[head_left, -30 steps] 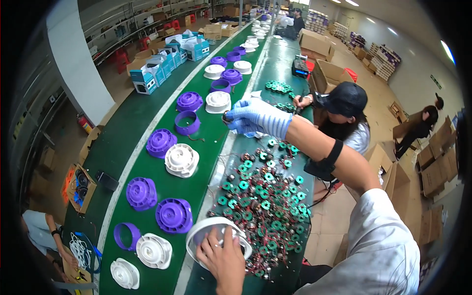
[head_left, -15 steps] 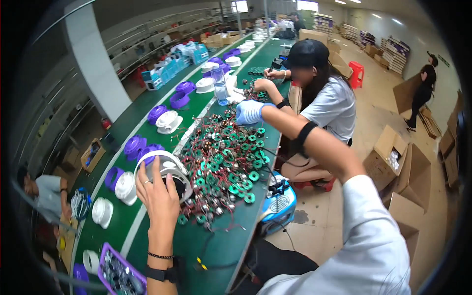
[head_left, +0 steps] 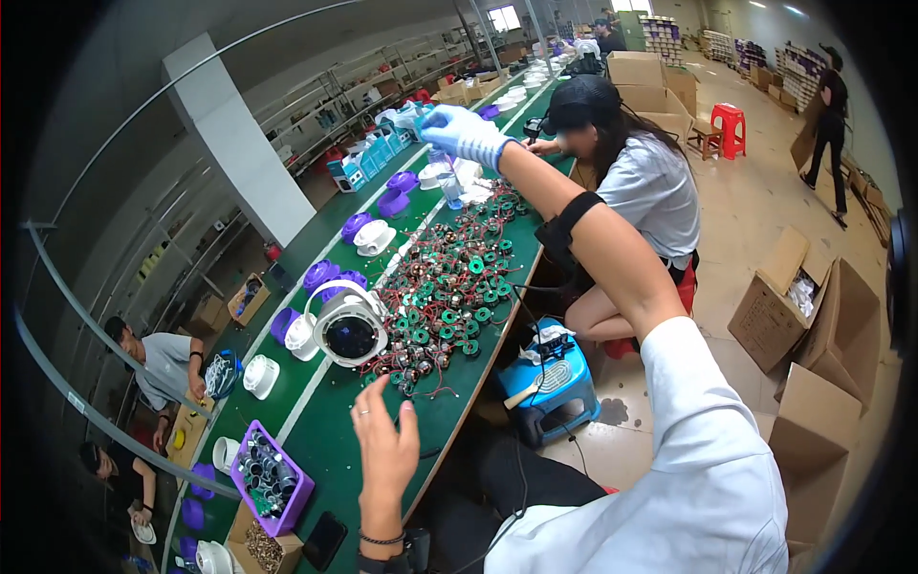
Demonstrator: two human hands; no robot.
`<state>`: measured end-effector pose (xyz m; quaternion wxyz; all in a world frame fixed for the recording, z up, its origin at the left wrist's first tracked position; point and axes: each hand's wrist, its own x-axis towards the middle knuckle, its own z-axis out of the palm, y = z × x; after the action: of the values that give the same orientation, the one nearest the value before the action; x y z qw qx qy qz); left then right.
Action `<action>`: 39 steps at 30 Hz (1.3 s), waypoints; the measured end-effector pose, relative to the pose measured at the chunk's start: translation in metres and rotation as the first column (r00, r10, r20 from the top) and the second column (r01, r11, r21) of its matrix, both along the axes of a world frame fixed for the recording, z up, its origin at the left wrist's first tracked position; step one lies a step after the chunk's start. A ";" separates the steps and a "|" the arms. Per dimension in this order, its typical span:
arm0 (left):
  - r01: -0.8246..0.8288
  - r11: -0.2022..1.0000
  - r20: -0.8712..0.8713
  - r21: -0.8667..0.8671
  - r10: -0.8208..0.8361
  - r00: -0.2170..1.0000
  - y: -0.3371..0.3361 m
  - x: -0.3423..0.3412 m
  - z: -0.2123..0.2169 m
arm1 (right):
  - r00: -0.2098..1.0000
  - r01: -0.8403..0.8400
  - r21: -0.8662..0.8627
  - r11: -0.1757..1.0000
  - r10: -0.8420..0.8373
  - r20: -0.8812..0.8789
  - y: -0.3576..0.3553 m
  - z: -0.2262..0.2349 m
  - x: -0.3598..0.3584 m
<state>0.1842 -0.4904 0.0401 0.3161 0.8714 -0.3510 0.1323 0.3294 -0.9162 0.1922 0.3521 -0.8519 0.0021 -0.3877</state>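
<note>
My left hand (head_left: 387, 445) is bare, fingers apart, and holds nothing. Just beyond its fingertips, a white round housing (head_left: 328, 308) with a loop handle and a dark round opening lies tilted on the green table (head_left: 330, 421). My right hand (head_left: 466, 134), in a blue-and-white striped glove, is raised over the far part of the table. Its fingers are blurred, so whether it grips anything is unclear. Under and beside it stands a clear plastic bottle (head_left: 448, 182). Between my hands spreads a heap of small motors with green rings and red wires (head_left: 445, 287).
White and purple housings (head_left: 373, 237) line the left. Near my left arm are a purple bin of dark parts (head_left: 277, 478), a carton of small brass-coloured pieces (head_left: 260, 545) and a phone (head_left: 325, 540). A co-worker (head_left: 645, 182) sits at the right edge, beyond a blue stool (head_left: 550, 383).
My left hand has let go of the white housing and drawn back toward me. My right hand has risen from the heap of motors, up and to the left. The view has shifted.
</note>
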 end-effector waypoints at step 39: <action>0.550 0.833 -0.417 0.062 -0.479 0.773 -0.271 0.144 -0.079 | 0.605 -0.723 0.681 0.118 0.584 0.541 0.089 -0.046 -0.053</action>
<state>0.3285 -0.7617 -0.0393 0.3226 0.7748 -0.5179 -0.1653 0.2768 -0.8270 0.1463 0.8569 -0.4325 -0.2039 -0.1925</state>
